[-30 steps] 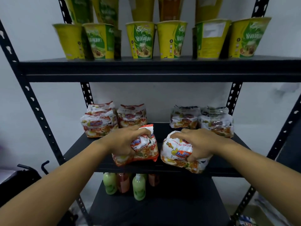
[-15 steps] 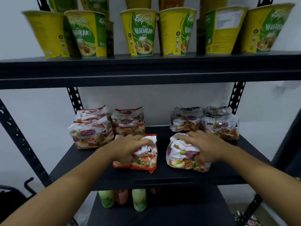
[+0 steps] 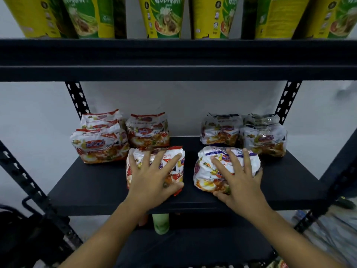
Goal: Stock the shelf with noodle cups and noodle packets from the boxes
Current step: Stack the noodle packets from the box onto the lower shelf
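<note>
Lying flat, fingers spread, the left hand is being pressed on a red-trimmed plastic noodle packet, the right hand on a blue-trimmed plastic packet.

Packets on shelf, below cups

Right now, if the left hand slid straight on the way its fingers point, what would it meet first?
Probably the back packet, standing right behind the front packet that the left hand rests on. The two look close, but depth is hard to judge.
</note>
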A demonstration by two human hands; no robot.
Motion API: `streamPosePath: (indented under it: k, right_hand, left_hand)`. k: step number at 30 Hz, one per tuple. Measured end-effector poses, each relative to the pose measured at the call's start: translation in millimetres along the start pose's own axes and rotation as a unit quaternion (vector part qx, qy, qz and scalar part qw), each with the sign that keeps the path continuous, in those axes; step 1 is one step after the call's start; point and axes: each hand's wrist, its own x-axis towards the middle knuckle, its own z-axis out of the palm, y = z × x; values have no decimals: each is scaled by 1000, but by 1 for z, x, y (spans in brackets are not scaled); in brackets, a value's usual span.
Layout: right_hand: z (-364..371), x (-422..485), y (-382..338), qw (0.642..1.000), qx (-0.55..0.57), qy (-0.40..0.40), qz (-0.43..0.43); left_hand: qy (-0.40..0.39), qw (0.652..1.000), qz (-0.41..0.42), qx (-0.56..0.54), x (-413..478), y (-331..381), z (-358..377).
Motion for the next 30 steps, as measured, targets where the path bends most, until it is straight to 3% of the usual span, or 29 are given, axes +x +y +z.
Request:
streamPosePath:
  k: [12, 22, 30]
  right_hand:
    - [18, 30, 11, 999, 32, 6, 16]
    - [31, 63, 19, 999, 47, 10, 13]
    - [43, 93, 27, 998, 53, 18, 14]
  left_hand:
    - [47, 997, -29, 44, 26, -3, 33]
    - [8, 998, -49, 29, 63, -41, 57]
    - [24, 998, -45, 19, 100, -70, 84]
